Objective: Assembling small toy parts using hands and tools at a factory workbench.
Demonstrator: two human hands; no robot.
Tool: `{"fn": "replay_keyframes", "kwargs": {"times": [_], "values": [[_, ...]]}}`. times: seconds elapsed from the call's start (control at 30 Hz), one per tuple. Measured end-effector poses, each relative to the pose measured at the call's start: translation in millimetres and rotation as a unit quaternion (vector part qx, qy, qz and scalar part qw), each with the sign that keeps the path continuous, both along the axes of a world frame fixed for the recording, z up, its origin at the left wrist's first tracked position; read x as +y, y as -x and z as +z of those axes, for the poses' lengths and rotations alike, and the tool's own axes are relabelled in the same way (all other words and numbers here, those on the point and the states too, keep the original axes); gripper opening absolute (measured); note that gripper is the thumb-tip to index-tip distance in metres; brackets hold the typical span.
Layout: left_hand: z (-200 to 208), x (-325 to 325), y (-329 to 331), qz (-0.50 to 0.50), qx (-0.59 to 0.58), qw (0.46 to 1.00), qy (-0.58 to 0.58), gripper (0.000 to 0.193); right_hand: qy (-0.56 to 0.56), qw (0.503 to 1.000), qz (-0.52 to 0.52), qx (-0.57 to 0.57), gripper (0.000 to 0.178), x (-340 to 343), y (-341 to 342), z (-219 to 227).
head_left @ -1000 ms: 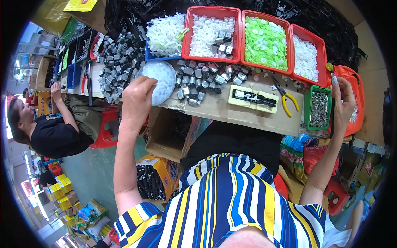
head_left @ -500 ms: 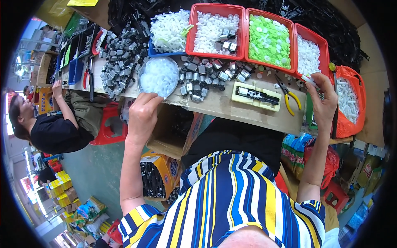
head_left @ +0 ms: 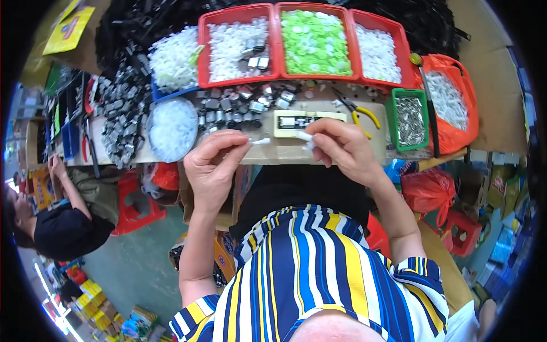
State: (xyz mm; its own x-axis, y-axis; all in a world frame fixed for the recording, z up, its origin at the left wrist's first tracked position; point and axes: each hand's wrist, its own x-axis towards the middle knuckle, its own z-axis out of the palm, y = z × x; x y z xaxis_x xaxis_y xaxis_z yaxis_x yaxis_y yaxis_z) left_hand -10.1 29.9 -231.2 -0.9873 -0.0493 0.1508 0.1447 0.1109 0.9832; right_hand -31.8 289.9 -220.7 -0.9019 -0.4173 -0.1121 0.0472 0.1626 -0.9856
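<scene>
My left hand (head_left: 215,165) pinches a small white plastic piece with a rounded end (head_left: 262,141) between thumb and fingertips. Facing it across a narrow gap, my right hand (head_left: 345,149) grips a white plastic part (head_left: 305,137), whose exact kind I cannot make out. Both hands hover over the table's near edge. Just beyond the right hand, a cream block (head_left: 337,116) holds a black-and-silver assembly (head_left: 290,121), partly covered by that hand. Left of the hands stands a round clear dish (head_left: 172,130) of translucent white pieces.
Red trays (head_left: 273,73) of white and green parts line the back. Small motors (head_left: 122,122) are heaped at left. Yellow-handled pliers (head_left: 364,117), a green basket (head_left: 409,94) of metal pieces and an orange bag (head_left: 464,134) are at right. A person (head_left: 68,222) sits far left.
My left hand has come away from the dish with a small white piece. My right hand has moved left from the trays, bringing its white part close to the left hand. The view has shifted.
</scene>
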Motion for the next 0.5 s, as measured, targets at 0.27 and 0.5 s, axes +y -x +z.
{"fn": "replay_keyframes", "kwargs": {"times": [0.27, 0.5], "values": [[-4.4, 46.9, 17.8, -0.096, 0.011, 0.995, 0.011, 0.013, 0.01, 0.999, -0.004, -0.052, 0.023, 26.5, -2.4, -3.5], [-6.0, 57.7, 25.6, -0.132, 0.05, 0.986, 0.089, 0.014, 0.026, 0.995, 0.015, -0.09, 0.027, 38.2, 1.7, -11.2]]}}
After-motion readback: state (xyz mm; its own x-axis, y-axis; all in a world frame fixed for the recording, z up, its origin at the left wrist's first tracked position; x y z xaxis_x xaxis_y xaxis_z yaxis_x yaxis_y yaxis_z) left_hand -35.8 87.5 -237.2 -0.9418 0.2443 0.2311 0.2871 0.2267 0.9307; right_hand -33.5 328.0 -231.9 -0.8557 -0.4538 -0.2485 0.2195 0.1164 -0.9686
